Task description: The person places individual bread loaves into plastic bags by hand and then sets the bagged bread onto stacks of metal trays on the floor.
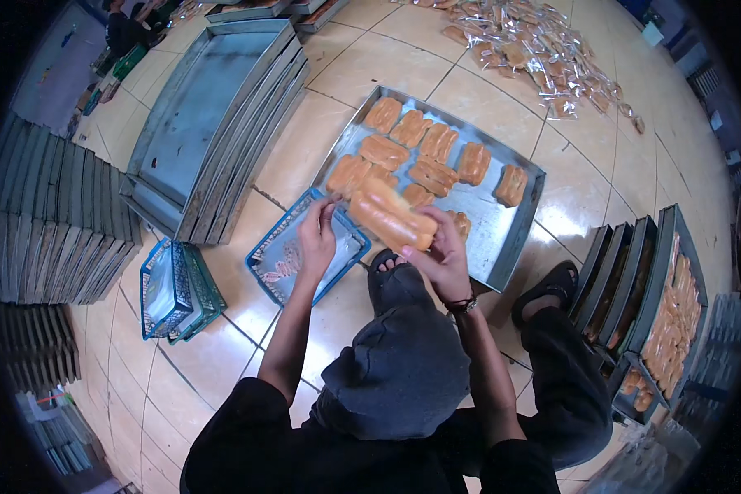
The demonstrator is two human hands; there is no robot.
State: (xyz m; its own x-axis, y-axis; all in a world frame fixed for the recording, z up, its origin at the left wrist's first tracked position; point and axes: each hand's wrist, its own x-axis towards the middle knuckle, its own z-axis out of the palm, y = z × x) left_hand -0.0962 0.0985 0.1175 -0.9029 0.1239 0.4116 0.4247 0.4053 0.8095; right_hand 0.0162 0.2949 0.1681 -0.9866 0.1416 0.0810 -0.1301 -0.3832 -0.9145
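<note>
My right hand (446,250) grips the right end of a large, glossy brown bread roll (388,216), held up over the near edge of a metal baking tray (481,247). My left hand (318,233) is raised above a blue plastic basket (261,248), its fingertips close to the roll's left end. Whether those fingers pinch anything thin cannot be made out. Clear plastic bags (346,247) with some red print lie in the basket. On the tray sit several ridged bread rolls (383,152), partly hidden by the held roll.
Bagged rolls (531,55) lie heaped on the tiled floor. Stacked trays (222,111) stand at left, near two more plastic baskets (179,290). Filled bread trays (667,321) are piled at right. A person (126,31) sits at the far left.
</note>
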